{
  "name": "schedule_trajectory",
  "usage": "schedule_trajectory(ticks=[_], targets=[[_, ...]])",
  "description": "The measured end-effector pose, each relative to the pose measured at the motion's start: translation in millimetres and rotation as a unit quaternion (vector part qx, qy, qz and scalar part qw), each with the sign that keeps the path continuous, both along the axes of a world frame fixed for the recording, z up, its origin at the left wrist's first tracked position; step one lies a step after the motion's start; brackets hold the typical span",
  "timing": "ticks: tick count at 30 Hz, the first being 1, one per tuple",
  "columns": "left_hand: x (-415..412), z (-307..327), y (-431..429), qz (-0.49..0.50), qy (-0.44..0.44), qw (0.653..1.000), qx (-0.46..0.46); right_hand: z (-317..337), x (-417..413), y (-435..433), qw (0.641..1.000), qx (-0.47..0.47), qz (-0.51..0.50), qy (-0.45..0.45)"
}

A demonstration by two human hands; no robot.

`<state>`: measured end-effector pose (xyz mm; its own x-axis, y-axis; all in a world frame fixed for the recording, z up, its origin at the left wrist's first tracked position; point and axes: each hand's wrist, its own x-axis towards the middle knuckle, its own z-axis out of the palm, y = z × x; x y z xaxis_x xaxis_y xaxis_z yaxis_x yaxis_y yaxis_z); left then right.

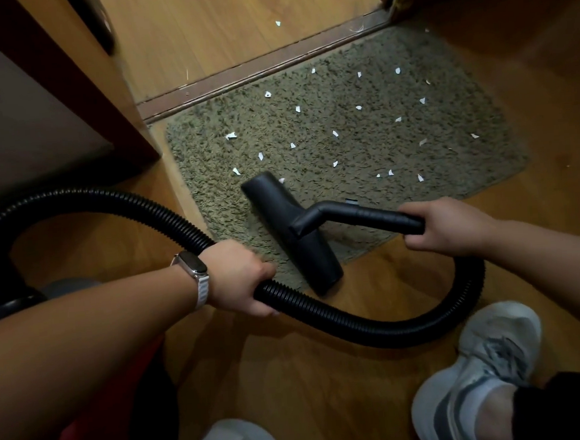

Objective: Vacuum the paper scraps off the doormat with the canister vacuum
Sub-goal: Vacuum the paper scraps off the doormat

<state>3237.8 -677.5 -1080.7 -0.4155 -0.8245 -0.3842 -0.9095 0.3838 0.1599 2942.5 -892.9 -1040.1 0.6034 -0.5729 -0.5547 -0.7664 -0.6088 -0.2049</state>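
The wood floor (328,389) shows bare on the near and right sides of the mat (380,151). The mat's far edge lies along a threshold strip (254,69), and its left edge comes close to a cabinet (33,100) corner.

The black hose (368,334) arcs in from the left, passes through the left hand (241,278), then loops low and right up to the right hand (453,225). Both hands are curled tight round what they hold, the left on hose, the right on the wand (367,218), which points leftward.

The nozzle (277,203) sits on the mat's near-left part. Its long axis runs far-left to near-right, and its near end overhangs the mat edge onto floor.

White scraps (230,136) dot the mat beyond and to the right of the nozzle (one touches its far end). A few lie off the mat.
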Motion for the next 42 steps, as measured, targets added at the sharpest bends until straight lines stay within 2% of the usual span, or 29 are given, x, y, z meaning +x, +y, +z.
schedule_trajectory(ticks=[6, 12, 21, 26, 36, 42], targets=[[-0.7, 13.6, 1.6, -0.02, -0.013, 0.998, 0.056, -3.5, 35.7, 27.0, 0.997, 0.008, 0.076, 0.014], [2.9, 12.0, 11.1, -0.021, -0.021, 0.999, 0.045, -2.9, 34.1, 29.4, 0.998, 0.012, 0.056, 0.028], [-6.0, 17.0, -6.0, 0.019, 0.004, 1.0, -0.017, 23.1, -18.7, -6.1, 0.998, -0.002, 0.0, 0.066], [-7.6, 18.4, -10.0, 0.033, 0.011, 0.999, -0.022, 19.6, -31.3, -11.8, 0.997, -0.018, -0.021, 0.07], [1.5, 1.3, -1.8, -0.008, -0.007, 1.0, 0.009, -15.4, -2.0, 8.8, 1.0, 0.014, 0.002, 0.015], [1.2, -2.3, -6.8, -0.003, -0.002, 1.0, 0.008, -15.2, -9.9, 2.7, 1.0, 0.023, -0.007, 0.0]])
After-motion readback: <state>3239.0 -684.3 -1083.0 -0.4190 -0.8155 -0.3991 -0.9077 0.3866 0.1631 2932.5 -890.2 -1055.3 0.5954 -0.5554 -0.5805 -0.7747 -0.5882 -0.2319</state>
